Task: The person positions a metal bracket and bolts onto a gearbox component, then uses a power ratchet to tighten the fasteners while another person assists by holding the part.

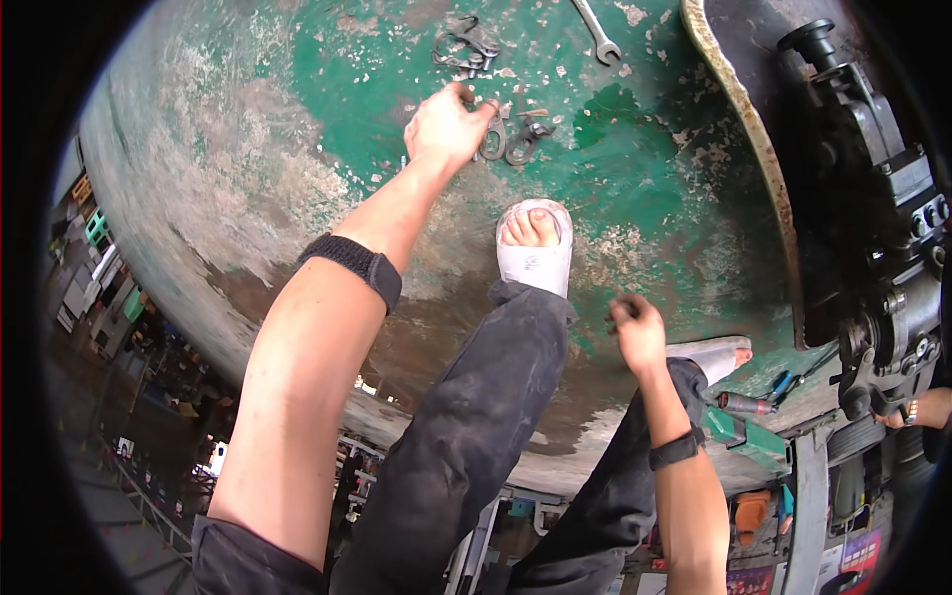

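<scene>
— Where are the metal loops point(526, 142)?
— On the worn green floor point(337, 84), ahead of the foot in the white sandal point(535, 260).
— And the left hand point(443, 126)?
— Right beside them, back of the hand up, fingers bent, with a narrow gap to the thumb. I can't tell whether it pinches anything.
— The right hand point(640, 335)?
— Raised near the right knee, fingers curled in, the tips dark. I can't see whether something is inside.
— What lies farther out?
— A small heap of metal parts point(468, 50) beyond the left hand, then a wrench point(598, 40) to its right. At the far right stands a dark machine point(897, 188), with another person's hand point(927, 407) by its lower end.
</scene>
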Motion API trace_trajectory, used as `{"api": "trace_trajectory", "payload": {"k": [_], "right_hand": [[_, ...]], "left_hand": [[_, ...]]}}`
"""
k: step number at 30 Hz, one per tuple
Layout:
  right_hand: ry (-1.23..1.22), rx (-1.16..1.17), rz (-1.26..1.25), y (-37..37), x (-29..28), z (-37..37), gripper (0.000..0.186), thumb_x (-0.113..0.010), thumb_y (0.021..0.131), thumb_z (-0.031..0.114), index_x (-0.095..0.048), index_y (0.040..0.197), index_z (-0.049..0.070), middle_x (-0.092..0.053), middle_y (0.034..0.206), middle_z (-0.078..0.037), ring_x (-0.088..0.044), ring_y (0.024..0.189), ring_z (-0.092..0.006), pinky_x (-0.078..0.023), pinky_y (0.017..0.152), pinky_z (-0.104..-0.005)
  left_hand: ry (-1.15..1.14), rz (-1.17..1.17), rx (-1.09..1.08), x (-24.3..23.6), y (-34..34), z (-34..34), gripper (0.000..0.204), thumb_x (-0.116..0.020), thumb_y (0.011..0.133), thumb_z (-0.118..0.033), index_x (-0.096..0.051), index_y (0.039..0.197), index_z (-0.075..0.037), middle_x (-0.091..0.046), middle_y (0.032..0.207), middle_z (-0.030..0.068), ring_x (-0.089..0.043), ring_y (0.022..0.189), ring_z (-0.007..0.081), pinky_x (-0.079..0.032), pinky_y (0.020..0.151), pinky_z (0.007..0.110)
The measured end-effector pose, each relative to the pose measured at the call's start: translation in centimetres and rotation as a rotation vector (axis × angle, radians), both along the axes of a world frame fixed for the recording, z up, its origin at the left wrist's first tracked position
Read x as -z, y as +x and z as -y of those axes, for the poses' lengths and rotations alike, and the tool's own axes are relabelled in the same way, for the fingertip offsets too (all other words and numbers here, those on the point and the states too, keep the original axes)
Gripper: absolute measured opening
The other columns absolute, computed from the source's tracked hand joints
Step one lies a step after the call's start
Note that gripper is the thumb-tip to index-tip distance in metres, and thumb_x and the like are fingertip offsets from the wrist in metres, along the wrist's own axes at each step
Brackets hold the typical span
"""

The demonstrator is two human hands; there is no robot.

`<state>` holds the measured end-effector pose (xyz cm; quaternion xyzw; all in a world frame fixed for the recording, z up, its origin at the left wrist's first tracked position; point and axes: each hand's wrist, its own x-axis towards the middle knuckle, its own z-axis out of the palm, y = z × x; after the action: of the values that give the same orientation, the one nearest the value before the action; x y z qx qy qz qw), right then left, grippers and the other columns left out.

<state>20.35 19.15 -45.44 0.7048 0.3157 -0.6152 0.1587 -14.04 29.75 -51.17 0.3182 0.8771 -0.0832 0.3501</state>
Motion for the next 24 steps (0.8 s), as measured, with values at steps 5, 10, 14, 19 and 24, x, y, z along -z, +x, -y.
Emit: {"api": "trace_trajectory", "payload": {"k": [5,10,14,19,24], "right_hand": [[0.035,0.176,-0.230,-10.4,-0.9,-4.1,0.021,-0.062,0.088,0.019,-0.067,0.100,0.003,-0.068,0.074,-0.008,-0.064,0.068,-0.0151,-0.049,0.066,-0.0301],[-0.020,0.240,-0.327,-14.4,-2.0,-2.7,0.022,-0.062,0.087,0.020,-0.067,0.102,0.004,-0.068,0.075,-0.011,-0.065,0.069,-0.0195,-0.050,0.068,-0.0318],[-0.080,0.081,-0.209,-12.5,-1.8,-1.1,0.023,-0.064,0.086,0.023,-0.067,0.098,0.004,-0.068,0.077,-0.012,-0.066,0.071,-0.0241,-0.051,0.071,-0.0351],[0.148,-0.276,-0.181,-6.6,1.1,-4.6,0.021,-0.063,0.087,0.019,-0.068,0.099,0.003,-0.069,0.079,-0.011,-0.066,0.073,-0.0211,-0.052,0.070,-0.0340],[0.281,-0.345,-0.184,-1.7,3.4,-9.2,0.026,-0.061,0.087,0.024,-0.067,0.103,0.004,-0.070,0.078,-0.014,-0.070,0.078,-0.0294,-0.053,0.073,-0.0384]], "left_hand": [[0.220,-0.029,-0.093,1.6,-1.2,-1.5,0.058,-0.080,0.072,-0.043,-0.062,0.114,-0.006,-0.071,0.093,0.0077,-0.067,0.086,0.0216,-0.051,0.079,0.036],[0.214,-0.055,-0.254,2.7,-0.7,-3.6,0.054,-0.081,0.071,-0.043,-0.067,0.108,-0.006,-0.072,0.088,0.0074,-0.068,0.084,0.0204,-0.051,0.079,0.035],[0.122,-0.054,-0.324,2.8,-0.6,-5.1,0.043,-0.081,0.072,-0.041,-0.072,0.101,-0.010,-0.073,0.093,0.0089,-0.068,0.090,0.0247,-0.051,0.084,0.038],[0.078,-0.059,-0.215,2.9,-1.6,-5.1,0.035,-0.072,0.075,-0.042,-0.074,0.096,-0.014,-0.073,0.096,0.0096,-0.068,0.095,0.0278,-0.051,0.088,0.039],[0.044,-0.161,0.103,3.3,-3.2,-3.3,0.051,-0.068,0.074,-0.051,-0.073,0.105,-0.011,-0.072,0.088,0.0118,-0.070,0.084,0.0272,-0.052,0.077,0.037]]}}
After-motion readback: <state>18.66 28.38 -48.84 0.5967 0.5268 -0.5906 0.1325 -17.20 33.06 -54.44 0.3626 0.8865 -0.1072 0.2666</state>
